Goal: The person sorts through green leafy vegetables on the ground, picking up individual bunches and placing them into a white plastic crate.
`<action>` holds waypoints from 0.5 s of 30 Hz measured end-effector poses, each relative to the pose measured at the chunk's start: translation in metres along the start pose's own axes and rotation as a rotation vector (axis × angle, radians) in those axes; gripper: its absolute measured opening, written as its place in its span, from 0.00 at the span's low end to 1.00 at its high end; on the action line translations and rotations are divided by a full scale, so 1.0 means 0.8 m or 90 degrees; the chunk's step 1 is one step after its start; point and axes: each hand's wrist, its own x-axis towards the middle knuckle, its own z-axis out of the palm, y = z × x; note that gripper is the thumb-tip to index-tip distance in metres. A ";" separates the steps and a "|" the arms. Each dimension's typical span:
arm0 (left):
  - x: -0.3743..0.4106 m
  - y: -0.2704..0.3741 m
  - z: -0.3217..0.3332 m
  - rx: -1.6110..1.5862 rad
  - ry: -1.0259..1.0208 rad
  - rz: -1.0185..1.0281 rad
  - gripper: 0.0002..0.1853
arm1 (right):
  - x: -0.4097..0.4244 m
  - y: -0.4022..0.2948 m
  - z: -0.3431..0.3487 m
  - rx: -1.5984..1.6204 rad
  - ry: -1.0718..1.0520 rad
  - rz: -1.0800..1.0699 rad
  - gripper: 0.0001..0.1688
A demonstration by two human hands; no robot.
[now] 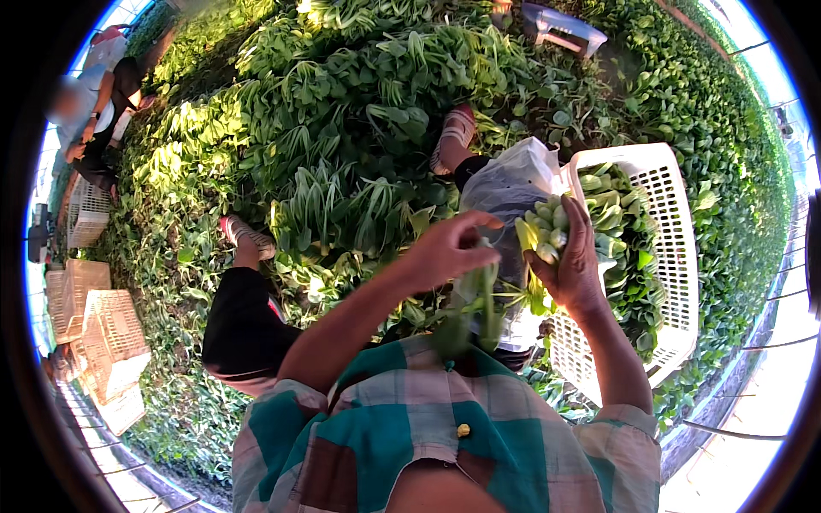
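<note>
In my right hand [571, 263] is a bunch of leafy greens [542, 224], its pale stem bases packed together and facing up. Some yellowed leaf shows on the bunch's near side. My left hand [452, 247] is just left of it, thumb and forefinger around a single loose green plant [481, 298]. That plant hangs towards my shirt, its leaves blurred. Right beside my right forearm stands a white slatted plastic crate [664, 211] with cut greens [625, 256] in it. Clear plastic sheeting [510, 176] covers my right leg.
Cut greens [327, 199] lie in rows between and beyond my feet. Standing plants [725, 179] grow on the right. A blue-topped stool [564, 25] is at the far side. At the left are stacked crates [115, 327], a white crate [88, 211] and another person [96, 109].
</note>
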 end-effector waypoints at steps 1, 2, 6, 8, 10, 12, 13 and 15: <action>0.007 0.001 0.019 -0.017 0.033 0.010 0.26 | 0.000 -0.001 -0.004 -0.012 -0.022 -0.010 0.53; 0.014 -0.003 0.033 -0.034 0.070 0.015 0.26 | 0.001 -0.003 -0.004 -0.013 -0.032 -0.006 0.53; 0.030 -0.021 0.048 -0.206 0.075 0.081 0.28 | 0.003 -0.015 -0.014 -0.018 -0.082 0.015 0.55; 0.030 -0.022 0.048 -0.261 0.060 0.086 0.27 | 0.005 -0.016 -0.016 -0.016 -0.096 0.007 0.55; 0.030 -0.023 0.048 -0.252 0.074 0.112 0.27 | 0.008 -0.016 -0.020 -0.018 -0.108 0.018 0.55; 0.031 -0.027 0.049 -0.184 0.116 0.156 0.27 | 0.010 -0.016 -0.023 -0.009 -0.122 0.020 0.55; 0.029 -0.027 0.047 -0.106 0.120 0.130 0.26 | 0.012 -0.017 -0.025 -0.014 -0.124 0.016 0.55; 0.022 -0.014 0.043 0.045 0.122 0.078 0.25 | 0.015 -0.018 -0.030 -0.029 -0.130 0.011 0.54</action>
